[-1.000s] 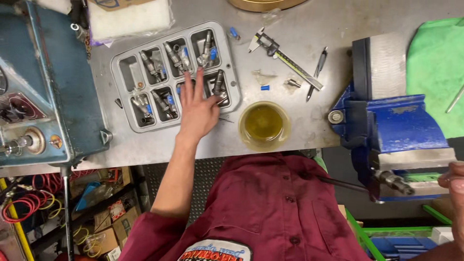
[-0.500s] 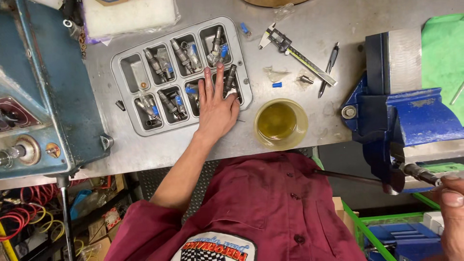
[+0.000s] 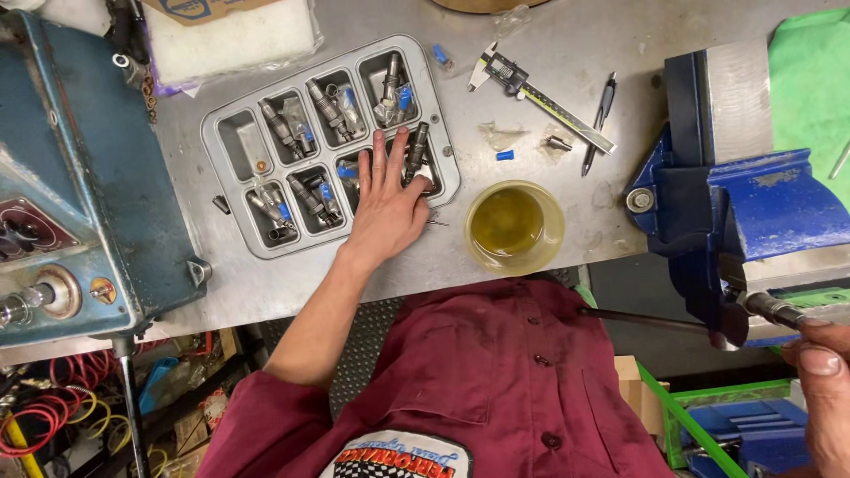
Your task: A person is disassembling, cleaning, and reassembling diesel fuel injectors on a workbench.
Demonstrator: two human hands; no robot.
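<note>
My left hand (image 3: 385,205) lies flat on a grey metal compartment tray (image 3: 301,246), fingers spread over its lower right compartments. The fingertips touch the fuel injectors (image 3: 414,152) lying there, and nothing is closed in the hand. Other compartments hold more injectors with blue caps (image 3: 310,196). My right hand (image 3: 822,389) is at the bottom right edge, thumb and fingers closed around the knobbed end of the vise handle (image 3: 655,320). The handle runs through the blue bench vise (image 3: 739,212).
A round cup of yellow liquid (image 3: 515,226) stands beside the tray. A caliper (image 3: 531,84), a pen (image 3: 602,117) and a small blue cap (image 3: 505,155) lie behind it. A blue machine (image 3: 71,168) fills the left side, and a white pad (image 3: 230,35) sits behind the tray.
My left hand has slid across the tray toward its lower right compartments. My right hand stays on the vise handle's end. The view has shifted slightly.
</note>
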